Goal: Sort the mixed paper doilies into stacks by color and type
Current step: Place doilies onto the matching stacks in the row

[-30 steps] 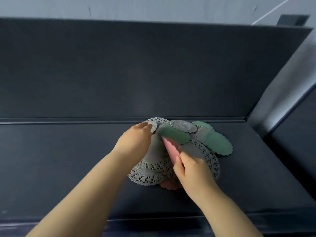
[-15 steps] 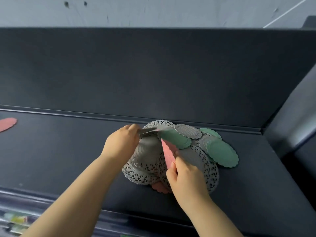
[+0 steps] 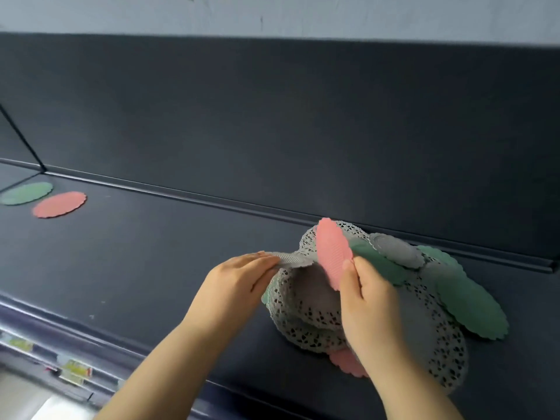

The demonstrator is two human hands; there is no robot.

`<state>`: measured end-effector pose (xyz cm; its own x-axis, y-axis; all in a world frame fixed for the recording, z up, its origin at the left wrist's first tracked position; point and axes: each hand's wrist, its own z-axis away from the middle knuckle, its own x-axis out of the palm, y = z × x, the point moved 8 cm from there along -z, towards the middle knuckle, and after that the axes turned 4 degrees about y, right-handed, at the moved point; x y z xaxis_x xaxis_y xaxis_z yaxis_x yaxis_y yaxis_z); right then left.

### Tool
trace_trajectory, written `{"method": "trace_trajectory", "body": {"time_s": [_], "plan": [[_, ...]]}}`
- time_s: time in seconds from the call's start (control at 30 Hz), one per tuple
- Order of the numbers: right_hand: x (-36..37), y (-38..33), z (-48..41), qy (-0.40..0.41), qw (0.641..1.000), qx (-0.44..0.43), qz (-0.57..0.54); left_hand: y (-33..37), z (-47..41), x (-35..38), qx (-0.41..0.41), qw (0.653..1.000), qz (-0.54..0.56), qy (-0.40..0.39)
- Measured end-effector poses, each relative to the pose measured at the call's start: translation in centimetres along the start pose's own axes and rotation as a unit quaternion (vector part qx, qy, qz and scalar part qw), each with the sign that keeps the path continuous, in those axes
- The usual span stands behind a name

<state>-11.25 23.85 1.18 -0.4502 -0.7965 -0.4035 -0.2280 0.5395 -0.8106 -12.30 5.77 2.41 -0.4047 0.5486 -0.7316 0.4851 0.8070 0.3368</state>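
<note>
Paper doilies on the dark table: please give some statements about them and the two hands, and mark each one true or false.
1. The right hand holds a pink doily. True.
2. The left hand is empty. False: it pinches a small grey doily.
3. A pink doily and a green doily lie apart at the far left. True.
4. The mixed pile contains only green doilies. False: it also has grey lace and pink ones.

Both bare forearms are being extended forward from the lower edge. The left hand (image 3: 239, 283) is being held palm down, its fingers (image 3: 263, 258) pinched together. The right hand (image 3: 368, 301) is being raised, thumb upright, fingers closed in a pinch.
</note>
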Motion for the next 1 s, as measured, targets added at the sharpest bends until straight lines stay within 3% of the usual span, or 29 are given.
{"method": "trace_trajectory", "body": {"time_s": [0.3,0.63,0.8,0.9,1.0], "plan": [[10.8,-6.4,-2.0,-0.010,0.998,-0.019,0.059,-16.0,-2.4,-6.6,0.018,0.996,-0.086,0.001],[25.4,-13.7,-1.5,-0.004,0.997,0.013,0.081,-35.6,-3.9,-10.4,0.018,0.984,-0.112,-0.134],[29.3,-15.2,-0.8,-0.001,0.998,0.025,0.062,-38.6,-2.3,-6.6,0.044,0.959,-0.122,-0.253],[30.1,-15.8,-0.2,0.001,0.998,0.023,0.059,-39.9,-1.8,-6.6,-0.007,0.961,-0.124,-0.248],[30.5,-16.3,0.1,0.003,0.998,0.021,0.055,-39.2,-1.6,-7.6,0.004,0.965,-0.146,-0.217]]}}
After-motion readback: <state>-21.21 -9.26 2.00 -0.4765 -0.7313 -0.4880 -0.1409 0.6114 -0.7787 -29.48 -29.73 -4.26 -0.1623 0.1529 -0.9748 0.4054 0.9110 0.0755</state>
